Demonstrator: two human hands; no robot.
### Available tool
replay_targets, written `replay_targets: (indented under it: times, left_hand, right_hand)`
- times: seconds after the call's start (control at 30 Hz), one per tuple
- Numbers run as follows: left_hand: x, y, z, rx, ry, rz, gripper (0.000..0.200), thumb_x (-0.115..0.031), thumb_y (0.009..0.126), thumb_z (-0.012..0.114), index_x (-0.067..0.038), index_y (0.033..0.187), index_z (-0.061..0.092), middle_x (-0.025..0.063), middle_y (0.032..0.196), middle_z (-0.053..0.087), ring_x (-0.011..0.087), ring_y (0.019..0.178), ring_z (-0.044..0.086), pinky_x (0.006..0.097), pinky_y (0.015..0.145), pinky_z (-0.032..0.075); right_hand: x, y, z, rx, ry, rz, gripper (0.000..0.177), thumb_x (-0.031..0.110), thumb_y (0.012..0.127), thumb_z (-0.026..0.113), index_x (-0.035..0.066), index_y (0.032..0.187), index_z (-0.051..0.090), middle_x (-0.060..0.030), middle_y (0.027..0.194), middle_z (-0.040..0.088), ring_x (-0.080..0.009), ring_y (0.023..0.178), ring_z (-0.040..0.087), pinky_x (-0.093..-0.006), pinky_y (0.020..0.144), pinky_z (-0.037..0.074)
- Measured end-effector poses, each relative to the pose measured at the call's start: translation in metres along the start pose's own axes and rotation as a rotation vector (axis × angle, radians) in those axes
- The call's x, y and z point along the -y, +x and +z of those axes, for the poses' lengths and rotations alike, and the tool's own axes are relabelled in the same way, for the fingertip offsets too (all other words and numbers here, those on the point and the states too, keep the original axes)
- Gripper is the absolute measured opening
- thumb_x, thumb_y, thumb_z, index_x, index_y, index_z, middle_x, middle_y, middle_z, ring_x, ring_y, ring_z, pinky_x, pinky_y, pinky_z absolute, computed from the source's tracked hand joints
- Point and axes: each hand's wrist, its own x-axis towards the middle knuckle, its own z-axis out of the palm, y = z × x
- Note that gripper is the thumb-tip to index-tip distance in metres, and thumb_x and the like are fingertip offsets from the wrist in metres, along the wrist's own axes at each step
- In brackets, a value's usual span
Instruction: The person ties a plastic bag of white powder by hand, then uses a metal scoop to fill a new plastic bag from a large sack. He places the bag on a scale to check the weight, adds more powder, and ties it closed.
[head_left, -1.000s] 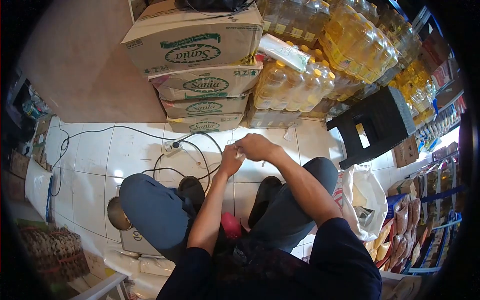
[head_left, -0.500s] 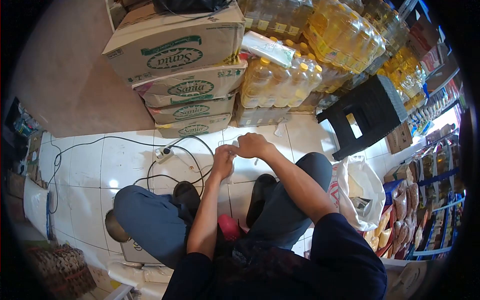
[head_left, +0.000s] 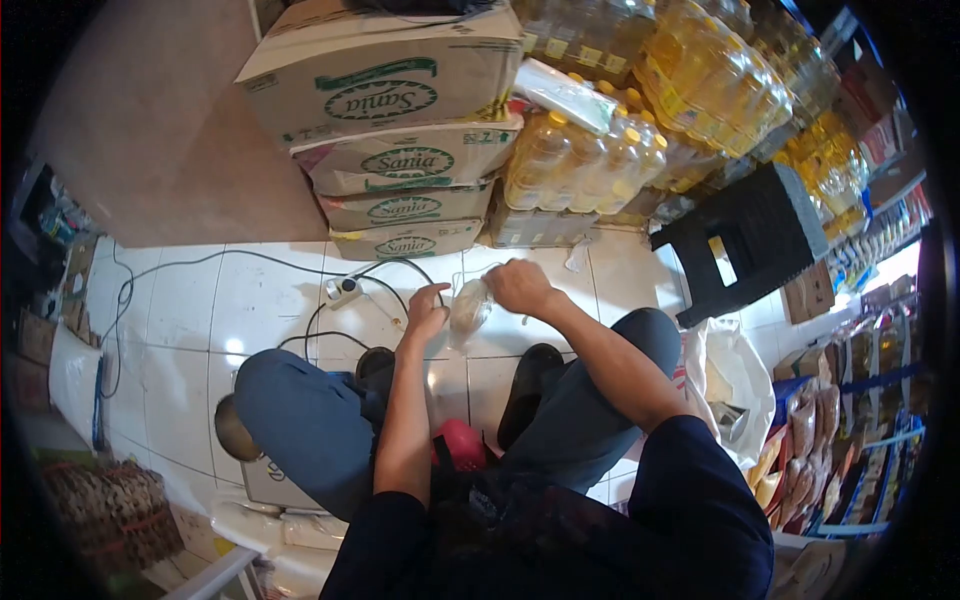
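Note:
A small clear plastic bag (head_left: 470, 308) with pale contents hangs between my two hands, above the tiled floor. My right hand (head_left: 522, 287) is closed at the bag's upper right, gripping its gathered top. My left hand (head_left: 425, 312) is just left of the bag, fingers curled and the index finger pointing toward it. A thin pale strand (head_left: 458, 270) loops above the bag from the right fist toward the left fingertips, which look pinched on it. The bag's exact contents are blurred.
Stacked Sania cartons (head_left: 400, 160) and packs of oil bottles (head_left: 585, 165) stand ahead. A black stool (head_left: 745, 240) lies tipped at right, near an open white sack (head_left: 735, 390). A power strip (head_left: 345, 290) and black cable (head_left: 240, 254) lie on the floor at left.
My hands, together before, have moved apart, the right one to the right and the left one to the left. The plastic bag now shows between them. The view has shifted slightly.

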Motion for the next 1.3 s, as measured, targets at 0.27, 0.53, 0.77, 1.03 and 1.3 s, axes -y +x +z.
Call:
replay_targets:
  times: [0.27, 0.53, 0.77, 1.03, 1.3]
  left_hand:
    - [0.008, -0.001, 0.010, 0.222, 0.326, -0.230, 0.071, -0.029, 0.068, 0.066, -0.017, 0.135, 0.043, 0.0175, 0.122, 0.054, 0.0353, 0.115, 0.052, 0.0438, 0.096, 0.042]
    - [0.001, -0.011, 0.016, 0.367, 0.359, -0.273, 0.089, -0.034, 0.063, 0.073, -0.017, 0.139, 0.032, 0.0184, 0.129, 0.048, 0.0379, 0.119, 0.047, 0.0494, 0.097, 0.039]
    - [0.008, -0.008, 0.033, 0.375, 0.410, -0.303, 0.099, -0.033, 0.059, 0.077, -0.016, 0.142, 0.025, 0.0163, 0.124, 0.053, 0.0333, 0.118, 0.049, 0.0504, 0.101, 0.035]
    - [0.008, -0.011, 0.041, 0.239, 0.336, -0.282, 0.093, -0.037, 0.062, 0.076, -0.020, 0.140, 0.028, 0.0162, 0.131, 0.044, 0.0360, 0.123, 0.040, 0.0589, 0.102, 0.028]
    - [-0.028, -0.007, 0.022, -0.319, -0.114, 0.315, 0.025, -0.018, 0.066, 0.076, -0.006, 0.088, 0.070, 0.0100, 0.085, 0.065, 0.0273, 0.090, 0.059, 0.0354, 0.082, 0.046]
  right_hand:
    - [-0.009, 0.000, -0.007, -0.133, 0.078, -0.108, 0.029, 0.027, 0.089, 0.049, 0.008, 0.081, 0.069, -0.0184, 0.078, 0.065, -0.0365, 0.072, 0.063, -0.0464, 0.065, 0.051]
    - [-0.009, 0.001, 0.009, -0.157, 0.083, -0.276, 0.027, 0.023, 0.088, 0.050, 0.003, 0.079, 0.066, -0.0209, 0.078, 0.063, -0.0381, 0.072, 0.062, -0.0455, 0.068, 0.049]
    - [0.000, -0.003, -0.012, -0.242, 0.015, -0.141, 0.026, 0.024, 0.089, 0.053, 0.003, 0.078, 0.064, -0.0220, 0.070, 0.061, -0.0382, 0.064, 0.061, -0.0462, 0.057, 0.049]
    - [0.007, -0.001, -0.008, -0.232, 0.121, -0.152, 0.028, 0.025, 0.090, 0.051, 0.004, 0.075, 0.064, -0.0225, 0.068, 0.061, -0.0403, 0.063, 0.060, -0.0491, 0.059, 0.047]
    - [0.009, -0.001, -0.011, -0.188, 0.119, -0.088, 0.034, 0.028, 0.092, 0.049, 0.004, 0.072, 0.063, -0.0224, 0.068, 0.061, -0.0414, 0.064, 0.060, -0.0494, 0.060, 0.047]
